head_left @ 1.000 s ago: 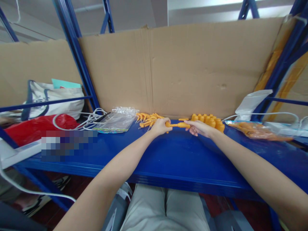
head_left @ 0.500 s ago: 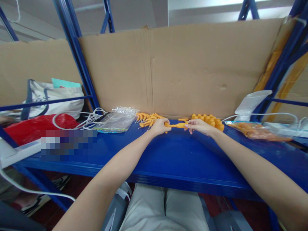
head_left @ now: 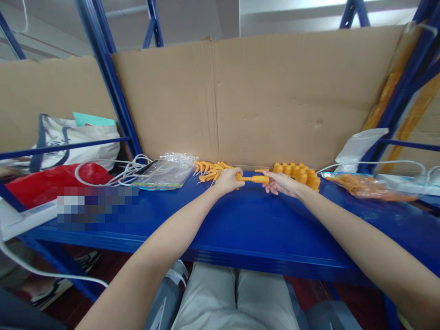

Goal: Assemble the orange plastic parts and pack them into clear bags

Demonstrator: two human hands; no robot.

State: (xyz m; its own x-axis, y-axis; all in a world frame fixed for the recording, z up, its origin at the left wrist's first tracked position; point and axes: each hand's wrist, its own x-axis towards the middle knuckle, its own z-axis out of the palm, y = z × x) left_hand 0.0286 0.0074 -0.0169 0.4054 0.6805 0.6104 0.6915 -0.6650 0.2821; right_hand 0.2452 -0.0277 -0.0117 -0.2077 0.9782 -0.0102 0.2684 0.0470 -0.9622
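An orange plastic toy piece (head_left: 253, 178) stretches between both hands above the far part of the blue shelf (head_left: 240, 229). My left hand (head_left: 227, 179) is closed round its left end. My right hand (head_left: 281, 182) pinches its right end with the fingers curled. Just behind my left hand lies a heap of small orange pieces (head_left: 210, 170). A row of chunkier orange parts (head_left: 298, 173) stands behind my right hand.
Clear plastic bags (head_left: 165, 172) and white cables (head_left: 118, 172) lie left of the heap. A red bag (head_left: 48, 182) and a white tote (head_left: 75, 140) sit at far left. A bag of orange parts (head_left: 367, 188) lies at right. A cardboard sheet (head_left: 275, 96) backs the shelf.
My hands have stayed almost in place. The right hand's fingers have shifted along the right end of the orange piece, and the piece now looks a little shorter between the hands.
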